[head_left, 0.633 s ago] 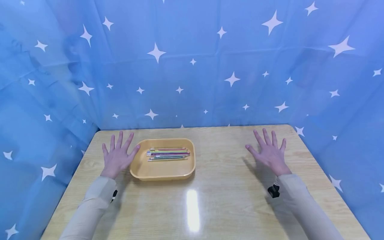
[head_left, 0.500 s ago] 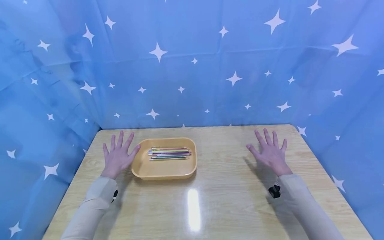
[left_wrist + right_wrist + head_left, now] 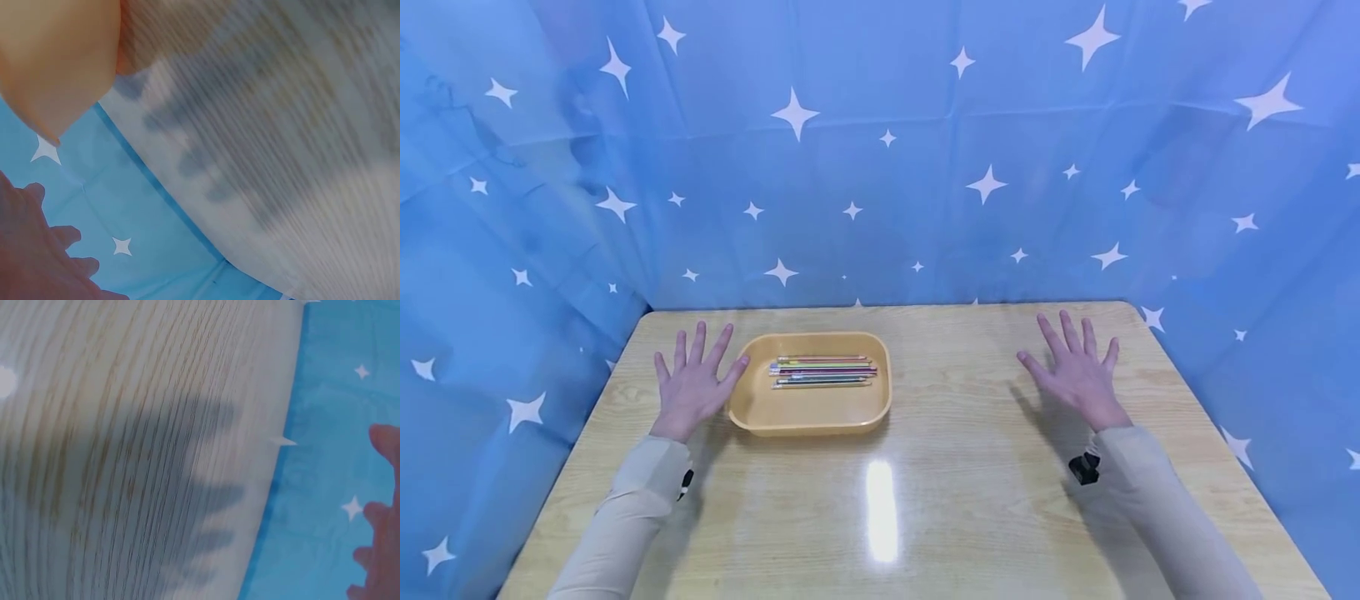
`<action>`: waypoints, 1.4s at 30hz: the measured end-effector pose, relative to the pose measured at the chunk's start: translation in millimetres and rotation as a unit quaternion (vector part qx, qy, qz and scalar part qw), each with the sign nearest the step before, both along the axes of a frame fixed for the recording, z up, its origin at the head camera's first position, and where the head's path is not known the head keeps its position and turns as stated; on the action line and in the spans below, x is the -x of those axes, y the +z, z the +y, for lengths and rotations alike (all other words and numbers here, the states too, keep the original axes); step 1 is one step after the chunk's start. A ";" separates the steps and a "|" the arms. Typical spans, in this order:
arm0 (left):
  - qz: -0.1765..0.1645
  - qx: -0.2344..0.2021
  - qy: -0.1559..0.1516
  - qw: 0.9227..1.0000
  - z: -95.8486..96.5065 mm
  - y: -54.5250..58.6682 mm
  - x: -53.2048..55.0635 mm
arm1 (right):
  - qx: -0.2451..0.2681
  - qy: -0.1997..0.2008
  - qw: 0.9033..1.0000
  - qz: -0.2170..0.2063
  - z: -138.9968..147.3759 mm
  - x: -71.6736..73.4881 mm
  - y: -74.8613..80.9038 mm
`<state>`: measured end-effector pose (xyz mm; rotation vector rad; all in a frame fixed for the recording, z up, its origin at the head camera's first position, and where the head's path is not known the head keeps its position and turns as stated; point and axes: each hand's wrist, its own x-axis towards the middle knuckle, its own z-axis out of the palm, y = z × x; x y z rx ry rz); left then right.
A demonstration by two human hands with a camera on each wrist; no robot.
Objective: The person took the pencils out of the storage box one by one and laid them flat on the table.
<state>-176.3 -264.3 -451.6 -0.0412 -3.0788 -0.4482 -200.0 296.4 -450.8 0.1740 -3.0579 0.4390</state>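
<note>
several pencils (image 3: 823,372) blur together inside a tray (image 3: 812,412); left hand (image 3: 692,388) and right hand (image 3: 1080,380) splay their fingers.

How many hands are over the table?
2: the left hand is spread by the left end of the tan tray; the right hand is spread over the right side of the table. None looks hidden.

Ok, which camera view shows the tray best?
The head view: it shows nearly all of the tray from above, with the pencils lying inside. The left wrist view catches only part of its outside, at the top left corner; the right wrist view shows none of it.
</note>
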 end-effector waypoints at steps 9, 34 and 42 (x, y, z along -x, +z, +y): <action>-0.013 0.003 -0.007 1.000 4.4 -3.8 -1.2 | 0.001 0.006 1.000 -0.010 -4.2 -1.7 -3.2; -0.030 -0.064 -0.023 0.997 14.3 -17.4 -17.3 | 0.023 0.046 0.999 0.000 -33.3 -16.0 -30.5; -0.041 -0.107 -0.024 0.993 13.5 -26.1 -23.0 | 0.057 0.054 0.996 0.044 -46.5 -17.3 -37.8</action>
